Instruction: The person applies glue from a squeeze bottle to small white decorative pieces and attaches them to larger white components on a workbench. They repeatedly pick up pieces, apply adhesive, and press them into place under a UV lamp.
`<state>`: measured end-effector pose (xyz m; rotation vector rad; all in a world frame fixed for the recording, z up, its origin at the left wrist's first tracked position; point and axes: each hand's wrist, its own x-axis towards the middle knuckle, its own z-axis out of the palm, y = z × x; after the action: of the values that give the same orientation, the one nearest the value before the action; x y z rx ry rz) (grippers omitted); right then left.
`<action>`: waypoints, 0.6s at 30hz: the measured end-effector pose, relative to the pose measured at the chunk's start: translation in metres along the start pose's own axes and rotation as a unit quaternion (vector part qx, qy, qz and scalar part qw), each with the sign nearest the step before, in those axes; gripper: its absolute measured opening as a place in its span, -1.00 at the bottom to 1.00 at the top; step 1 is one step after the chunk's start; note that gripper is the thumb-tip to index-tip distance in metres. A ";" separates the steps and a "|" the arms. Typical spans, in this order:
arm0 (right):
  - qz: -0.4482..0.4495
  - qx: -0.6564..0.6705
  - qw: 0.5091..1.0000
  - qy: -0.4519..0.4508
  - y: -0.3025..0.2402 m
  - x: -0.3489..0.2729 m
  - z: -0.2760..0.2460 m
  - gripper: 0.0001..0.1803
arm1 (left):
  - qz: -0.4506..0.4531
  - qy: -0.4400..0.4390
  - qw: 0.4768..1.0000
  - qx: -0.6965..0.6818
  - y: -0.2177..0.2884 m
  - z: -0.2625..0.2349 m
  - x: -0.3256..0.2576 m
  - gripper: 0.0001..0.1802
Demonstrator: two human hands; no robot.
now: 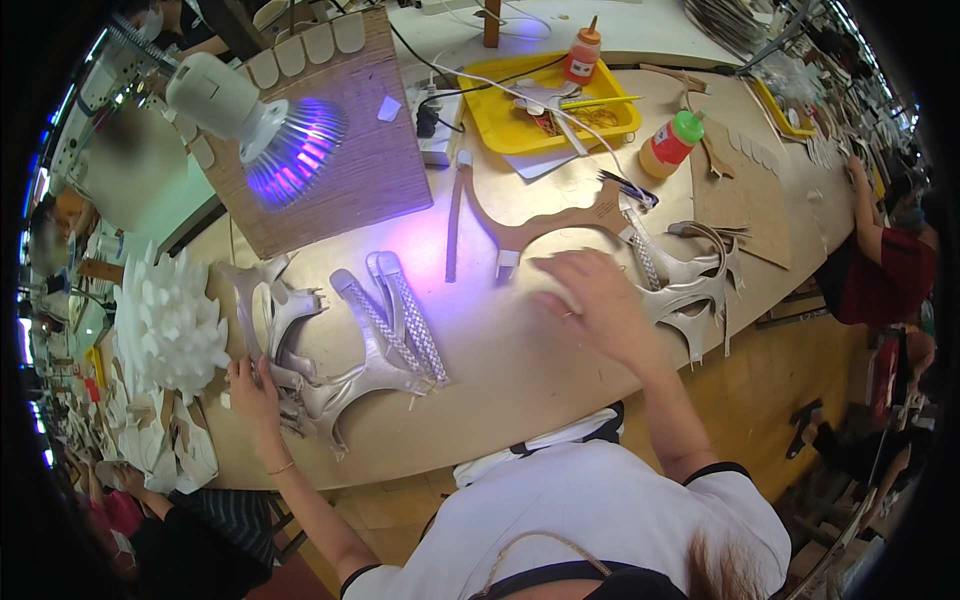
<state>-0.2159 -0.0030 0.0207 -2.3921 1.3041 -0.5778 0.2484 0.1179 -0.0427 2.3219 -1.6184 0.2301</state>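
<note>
At the left of the table, my left hand (255,400) has its fingers on the edge of a pile of silver shoe uppers (290,385), seemingly gripping one; the fingertips are partly hidden. Beside it lie silver braided straps (405,315), joined to a curved silver piece. My right hand (590,300), smeared by motion, hovers over the tabletop with fingers stretched out and a ring on one finger. Nothing shows in it. Just beyond it lies a brown curved template (560,222). More silver strapped uppers (695,285) lie to its right.
A lamp (290,150) glows purple over a wooden board (385,165). A yellow tray (490,125) holds tools and scraps. Near it stand an orange-capped bottle (582,60) and a green-capped bottle (672,148). White pieces (170,320) are heaped left. Other people sit at both sides.
</note>
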 end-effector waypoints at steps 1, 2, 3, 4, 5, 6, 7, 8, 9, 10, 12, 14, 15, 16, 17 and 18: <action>0.048 -0.023 0.999 0.004 0.010 -0.010 -0.008 -0.61 | -0.010 -0.017 1.000 -0.006 -0.004 0.000 -0.001 -0.61; 0.090 -0.045 0.995 0.015 0.019 -0.019 -0.016 -0.62 | -0.020 -0.041 0.999 0.027 -0.007 0.000 -0.001 -0.59; 0.111 -0.057 0.992 0.030 0.028 -0.026 -0.023 -0.62 | -0.015 -0.048 0.997 0.053 -0.011 0.000 -0.001 -0.58; 0.132 -0.067 0.988 0.046 0.037 -0.030 -0.029 -0.62 | -0.040 -0.085 0.992 0.085 -0.013 0.001 0.001 -0.56; 0.164 -0.076 0.982 0.056 0.043 -0.034 -0.032 -0.62 | -0.026 -0.085 0.993 0.079 -0.016 0.001 0.003 -0.54; 0.169 -0.083 0.979 0.074 0.046 -0.037 -0.035 -0.63 | -0.044 -0.115 0.989 0.078 -0.018 0.000 0.004 -0.52; 0.183 -0.090 0.975 0.086 0.050 -0.038 -0.039 -0.63 | -0.068 -0.141 0.984 0.084 -0.019 0.000 0.006 -0.50; 0.204 -0.096 0.970 0.092 0.051 -0.037 -0.041 -0.64 | -0.067 -0.149 0.985 0.058 -0.019 0.000 0.008 -0.50; 0.187 -0.093 0.974 0.090 0.052 -0.034 -0.041 -0.64 | -0.069 -0.153 0.985 0.038 -0.017 0.001 0.010 -0.49; 0.178 -0.090 0.976 0.083 0.051 -0.029 -0.039 -0.65 | -0.062 -0.145 0.988 0.006 -0.015 0.000 0.011 -0.48; 0.147 -0.070 0.983 0.078 0.046 -0.017 -0.034 -0.68 | -0.059 -0.032 0.996 0.051 -0.003 -0.004 0.007 -0.47; 0.115 -0.044 0.989 0.081 0.038 -0.008 -0.025 -0.71 | -0.037 0.075 0.995 0.062 0.015 -0.010 0.001 -0.49; 0.095 -0.047 0.991 0.083 0.035 -0.005 -0.022 -0.72 | -0.023 0.119 0.991 0.053 0.024 -0.017 0.000 -0.50; 0.076 -0.051 0.992 0.086 0.032 -0.002 -0.020 -0.73 | -0.011 0.163 0.986 0.044 0.036 -0.023 0.002 -0.52; 0.056 -0.054 0.993 0.085 0.031 -0.001 -0.019 -0.73 | -0.009 0.171 0.985 0.008 0.049 -0.028 0.001 -0.54; 0.074 -0.049 0.993 0.080 0.032 -0.002 -0.020 -0.74 | -0.014 0.178 0.984 -0.025 0.064 -0.033 -0.004 -0.57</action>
<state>-0.2497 -0.0197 0.0222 -2.3406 1.5959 -0.6890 0.1887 0.1121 -0.0035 2.1156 -1.3973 0.5559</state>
